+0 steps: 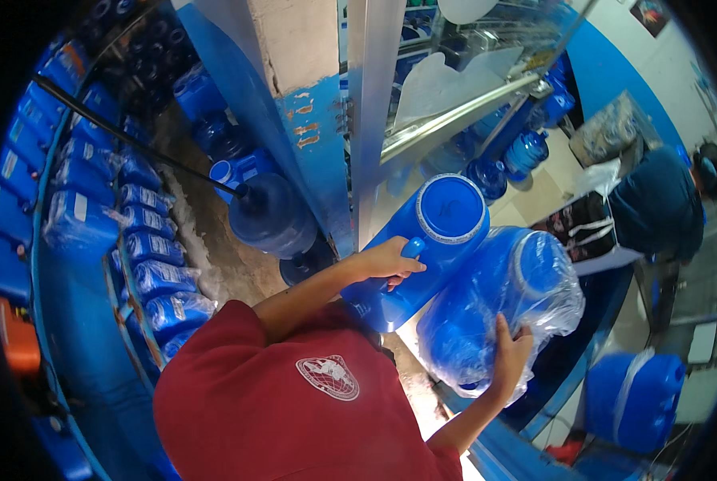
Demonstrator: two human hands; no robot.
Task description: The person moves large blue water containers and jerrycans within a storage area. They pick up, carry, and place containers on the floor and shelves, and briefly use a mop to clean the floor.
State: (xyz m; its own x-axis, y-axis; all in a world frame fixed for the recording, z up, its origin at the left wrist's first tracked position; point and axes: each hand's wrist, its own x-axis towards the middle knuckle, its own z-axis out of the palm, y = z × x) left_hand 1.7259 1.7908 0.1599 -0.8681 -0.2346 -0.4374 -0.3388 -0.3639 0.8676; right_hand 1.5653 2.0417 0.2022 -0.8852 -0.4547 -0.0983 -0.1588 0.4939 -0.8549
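My left hand (390, 263) is wrapped round the handle of a blue water jug (446, 264), which tilts in front of my red shirt, its round blue cap facing up. Pressed beside it on the right is a second blue jug (462, 321), covered in loose clear plastic wrap (567, 297). My right hand (515, 349) grips this wrapped jug at its near right side, fingers curled against the plastic. What lies under those fingers is partly hidden.
Wrapped blue jugs (162, 260) fill a rack on the left. Large round bottles (274, 216) stand by a blue and white pillar (318, 120). A glass, metal-framed door (374, 104) is ahead. At right are a person in dark clothes (655, 200) and a blue container (631, 401).
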